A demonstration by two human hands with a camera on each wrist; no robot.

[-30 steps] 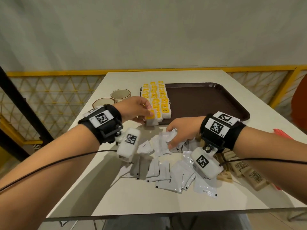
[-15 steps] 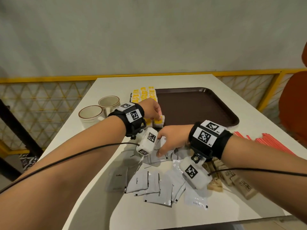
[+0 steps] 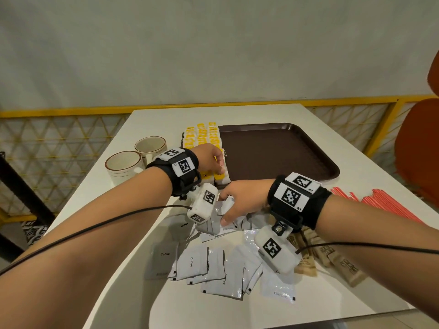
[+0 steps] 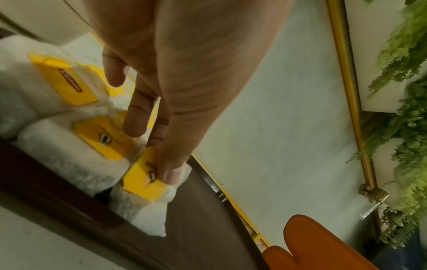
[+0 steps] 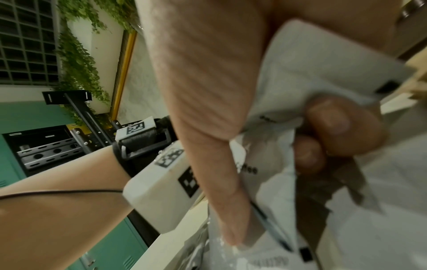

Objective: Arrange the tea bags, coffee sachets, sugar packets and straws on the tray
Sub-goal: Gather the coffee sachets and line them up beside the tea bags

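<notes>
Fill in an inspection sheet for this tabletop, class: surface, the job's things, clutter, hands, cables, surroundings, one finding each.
Surface: white table, square-cornered.
Job's things: brown tray holds rows of tea bags along its left edge; coffee sachets lie loose in front of it; brown sugar packets at right; red straws beyond them.
Clutter: two cups left of the tray.
Hands: left hand touches a tea bag with straight fingers; right hand grips sachets.
Cables: a black cable runs along each forearm.
Surroundings: yellow railing, orange chair.
</notes>
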